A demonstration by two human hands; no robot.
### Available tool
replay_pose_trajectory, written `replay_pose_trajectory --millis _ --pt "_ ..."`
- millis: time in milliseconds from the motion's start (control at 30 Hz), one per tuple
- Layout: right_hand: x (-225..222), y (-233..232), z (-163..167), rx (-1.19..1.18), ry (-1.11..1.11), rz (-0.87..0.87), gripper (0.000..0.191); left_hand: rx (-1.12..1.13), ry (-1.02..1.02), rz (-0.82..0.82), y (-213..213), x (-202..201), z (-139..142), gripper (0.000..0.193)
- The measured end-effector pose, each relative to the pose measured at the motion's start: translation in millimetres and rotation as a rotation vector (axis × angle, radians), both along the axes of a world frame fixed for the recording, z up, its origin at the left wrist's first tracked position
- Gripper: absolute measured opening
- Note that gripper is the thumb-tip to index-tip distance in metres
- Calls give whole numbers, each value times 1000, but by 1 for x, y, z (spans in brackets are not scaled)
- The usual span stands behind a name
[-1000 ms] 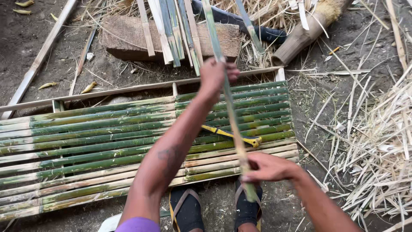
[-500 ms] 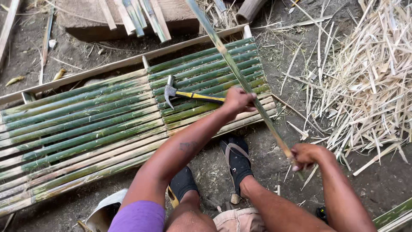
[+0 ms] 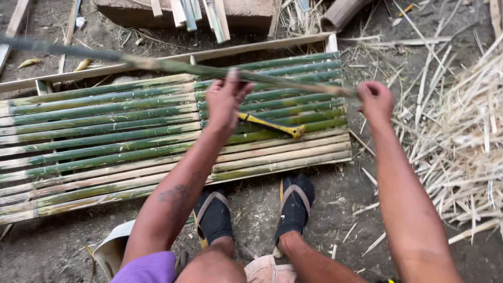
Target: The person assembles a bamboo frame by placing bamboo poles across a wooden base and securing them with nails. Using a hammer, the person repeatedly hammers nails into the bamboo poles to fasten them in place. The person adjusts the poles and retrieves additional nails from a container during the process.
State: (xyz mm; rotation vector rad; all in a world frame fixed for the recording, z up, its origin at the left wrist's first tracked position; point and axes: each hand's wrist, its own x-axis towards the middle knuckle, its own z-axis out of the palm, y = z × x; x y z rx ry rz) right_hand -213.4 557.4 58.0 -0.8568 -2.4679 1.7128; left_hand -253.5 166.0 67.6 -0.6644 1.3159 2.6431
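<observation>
A long green bamboo slat (image 3: 173, 66) lies crosswise in the air, running from the far left to my right hand. My left hand (image 3: 225, 102) grips it near its middle, and my right hand (image 3: 376, 99) holds its right end. Below them a panel of split bamboo slats (image 3: 105, 131) rests in a wooden frame on the ground. A yellow-handled hammer (image 3: 272, 124) lies on the panel, just below my left hand, its head hidden by that hand.
A wood block (image 3: 241, 13) with several cut slats stands behind the frame. A heap of pale bamboo shavings (image 3: 461, 136) covers the ground at right. A log (image 3: 346, 13) lies at the back. My sandalled feet (image 3: 251, 209) stand on dirt before the panel.
The slat has swung from pointing away and slanting to lying crosswise over the panel. My left hand moved along it above the hammer, and my right hand rose to the panel's right edge.
</observation>
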Motion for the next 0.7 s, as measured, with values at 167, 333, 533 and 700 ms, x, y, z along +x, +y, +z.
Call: replay_pose_trajectory --millis 167,333,533,700 --pt "-99 -74 -20 243 -33 -194 29 77 -131 68 -66 -38 -13 28" --pt "-127 -92 -37 283 150 -265 21 -467 -400 -313 -81 -50 -20 35" --pt "-116 -88 -49 355 142 -410 31 -2099 494 -225 -132 -44 -27 25" --pt "-103 -69 -45 184 3 -356 12 -1857 503 -510 -173 -30 -33 28"
